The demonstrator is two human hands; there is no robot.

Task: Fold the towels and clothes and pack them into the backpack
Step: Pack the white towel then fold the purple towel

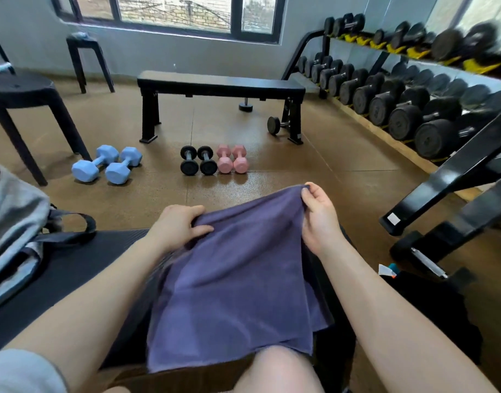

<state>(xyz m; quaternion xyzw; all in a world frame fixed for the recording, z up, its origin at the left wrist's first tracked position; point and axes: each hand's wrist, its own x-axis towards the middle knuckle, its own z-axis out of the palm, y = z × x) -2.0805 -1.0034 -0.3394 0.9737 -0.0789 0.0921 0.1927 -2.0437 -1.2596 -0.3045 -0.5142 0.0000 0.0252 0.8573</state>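
A purple towel [232, 282] hangs in front of me, draped down over the black bench and my knee. My left hand [178, 225] grips its top left corner, fingers curled into the cloth. My right hand [319, 214] pinches the top right corner and holds it a little higher. A grey backpack [13, 222] with dark straps lies on the black bench [73, 268] at the left edge, its opening partly out of view.
Blue dumbbells [107, 164], small black ones [198, 160] and pink ones [233, 159] lie on the brown floor ahead. A flat black bench [221, 85] stands beyond them. A dumbbell rack [414, 103] lines the right wall. Black stools [19, 92] stand left. Dark clothing [431, 307] lies at my right.
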